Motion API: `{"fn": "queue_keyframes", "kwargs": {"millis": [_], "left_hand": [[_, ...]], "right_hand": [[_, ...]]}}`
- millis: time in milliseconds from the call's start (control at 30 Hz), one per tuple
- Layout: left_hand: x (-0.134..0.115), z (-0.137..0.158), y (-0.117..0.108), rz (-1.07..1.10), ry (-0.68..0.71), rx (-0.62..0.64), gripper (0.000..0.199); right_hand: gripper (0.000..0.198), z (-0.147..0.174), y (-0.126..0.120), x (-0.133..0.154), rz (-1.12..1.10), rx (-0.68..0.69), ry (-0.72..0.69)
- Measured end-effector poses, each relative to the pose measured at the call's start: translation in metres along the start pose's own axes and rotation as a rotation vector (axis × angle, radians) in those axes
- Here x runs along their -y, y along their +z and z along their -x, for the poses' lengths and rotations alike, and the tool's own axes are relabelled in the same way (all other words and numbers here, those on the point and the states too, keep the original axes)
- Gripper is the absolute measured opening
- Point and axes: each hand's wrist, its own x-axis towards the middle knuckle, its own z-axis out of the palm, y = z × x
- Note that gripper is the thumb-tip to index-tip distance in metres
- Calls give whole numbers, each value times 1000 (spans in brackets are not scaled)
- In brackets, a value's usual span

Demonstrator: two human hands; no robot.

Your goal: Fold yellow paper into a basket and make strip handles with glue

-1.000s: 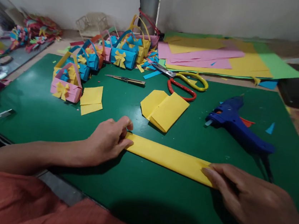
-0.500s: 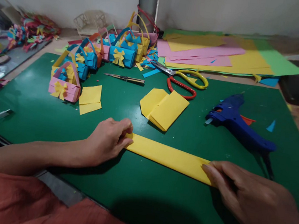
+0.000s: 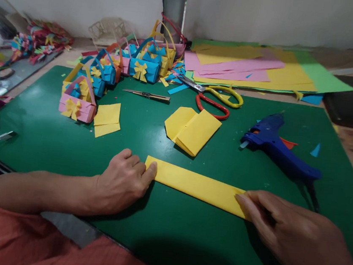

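A folded strip of yellow paper (image 3: 194, 185) stretches slantwise across the front of the green mat (image 3: 113, 236). My left hand (image 3: 127, 176) has its fingers curled, and its thumb presses the strip's left end down. At the other end, my right hand (image 3: 283, 225) pinches the strip between thumb and fingers. Just beyond the strip lies a folded yellow paper piece (image 3: 194, 130) with cut corners, partly opened. Two small yellow paper pieces (image 3: 108, 118) overlap on the mat farther left.
Scissors (image 3: 215, 100) with red and yellow handles and a craft knife (image 3: 147, 96) lie behind. On the right rests a blue glue gun (image 3: 283, 149). Several small paper baskets (image 3: 79, 106) stand at the back left. Coloured paper sheets (image 3: 297, 78) are stacked at the back right.
My left hand has turned from pinching the strip's left end to pressing it with the thumb, fingers curled. My right hand keeps its pinch. The view has shifted slightly.
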Motion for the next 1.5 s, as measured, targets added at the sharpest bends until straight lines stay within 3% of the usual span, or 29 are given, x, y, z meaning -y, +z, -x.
{"fn": "queue_keyframes", "kwargs": {"millis": [433, 633, 800, 900, 1067, 1500], "left_hand": [[-9, -2, -7, -44, 62, 66, 20], [-16, 0, -7, -130, 124, -16, 29], [-16, -1, -11, -48, 153, 65, 49], [-16, 2, -12, -40, 148, 90, 53], [-17, 5, -7, -50, 173, 26, 57], [-18, 5, -7, -70, 180, 20, 58]], "right_hand": [[46, 1, 3, -2, -9, -16, -13], [46, 0, 3, -2, -30, 4, 12], [45, 2, -2, -4, -99, 136, 108], [38, 1, -9, -2, -190, 291, 255], [35, -3, -20, -1, -286, 465, 416], [31, -2, -21, -2, -240, 528, 447]]}}
